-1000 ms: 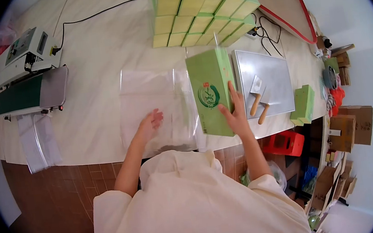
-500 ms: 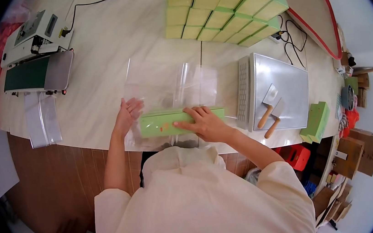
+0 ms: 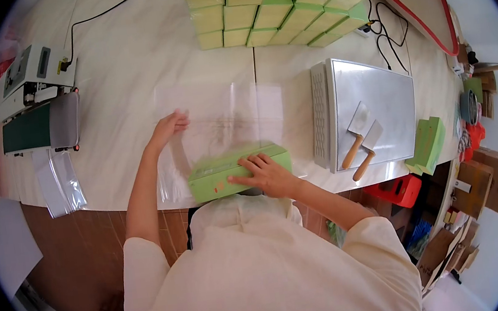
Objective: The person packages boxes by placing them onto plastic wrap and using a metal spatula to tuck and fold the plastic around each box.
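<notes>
A long light-green box (image 3: 235, 170) with small orange marks lies at an angle near the table's front edge, in front of my body. My right hand (image 3: 268, 176) is closed over its right part, fingers on top and thumb on the near face. Clear plastic film (image 3: 219, 106) spreads on the table behind and around the box. Over the film's left side is my left hand (image 3: 172, 127), fingers drawn together, apparently pinching the film; the exact contact is hard to see.
Green boxes (image 3: 273, 14) are stacked at the back. On the right, two wooden-handled scrapers (image 3: 363, 142) lie on a metal-topped unit (image 3: 386, 94), with more green boxes (image 3: 427, 146) beside it. A machine with a green belt (image 3: 28, 128) and clear plastic bags (image 3: 60, 183) are at left.
The green box has tilted and come closer to my body under my right hand. My left hand has moved away from the box, and its fingers have drawn together. The view has shifted.
</notes>
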A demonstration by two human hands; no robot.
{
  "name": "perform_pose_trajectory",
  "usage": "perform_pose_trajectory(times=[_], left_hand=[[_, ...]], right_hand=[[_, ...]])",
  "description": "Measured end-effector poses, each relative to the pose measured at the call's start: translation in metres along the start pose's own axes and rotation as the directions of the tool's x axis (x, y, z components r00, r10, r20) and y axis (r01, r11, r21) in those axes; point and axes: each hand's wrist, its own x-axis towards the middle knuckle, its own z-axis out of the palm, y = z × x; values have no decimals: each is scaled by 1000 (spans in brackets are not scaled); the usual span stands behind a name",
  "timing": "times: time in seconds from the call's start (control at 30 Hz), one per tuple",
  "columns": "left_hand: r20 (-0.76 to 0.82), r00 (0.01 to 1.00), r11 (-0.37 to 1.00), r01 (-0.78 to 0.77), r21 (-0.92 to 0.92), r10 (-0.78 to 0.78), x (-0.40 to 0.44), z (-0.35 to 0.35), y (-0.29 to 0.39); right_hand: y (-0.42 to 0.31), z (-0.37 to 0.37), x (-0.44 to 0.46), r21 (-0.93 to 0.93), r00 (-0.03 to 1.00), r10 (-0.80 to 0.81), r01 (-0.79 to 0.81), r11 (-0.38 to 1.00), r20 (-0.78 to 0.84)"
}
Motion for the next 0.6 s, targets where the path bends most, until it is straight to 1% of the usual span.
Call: perform_pose_trajectory(times=[0.03,0.1,0.13,0.2,0.23,0.3,0.33,0.4,0.43,0.5,0.53,0.6], left_hand=[[6,1000,1000,1,4,-1,14,3,2],[229,969,971,-139,197,92,36,12,2],[232,968,970,-139,198,92,36,21,7],[364,925,875,-261,406,107,38,42,12],[369,923,875,-264,406,108,37,50,12],[422,893,679,-408,610,157,29,65,7],[423,892,678,-410,610,159,22,72,9],[368,892,434,-449,781,260,7,82,11],[362,894,434,-446,783,265,1,85,8],[336,813,289,-505,813,476,-12,91,7],[328,813,290,-500,816,481,-18,92,9],[351,829,237,-482,843,436,-35,93,18]], right_hand=[[0,1,0,0,1000,7,-7,1000,-2],[-1,3,1,3,1000,-3,3,1000,-18],[-1,3,2,2,1000,-1,1,1000,-19],[-2,2,2,15,1000,-9,10,1000,-14],[-1,2,3,13,1000,-5,5,1000,-13],[-2,2,3,17,999,-14,15,1000,-39],[-3,2,3,15,999,-13,14,1000,-39],[-5,2,4,4,999,-2,3,1000,-42],[-6,1,5,1,999,-10,10,1000,-42],[-6,1,6,3,999,-7,7,1000,-47],[-7,0,6,0,999,-17,17,1000,-46],[-8,-1,5,6,998,3,-2,1000,-57]])
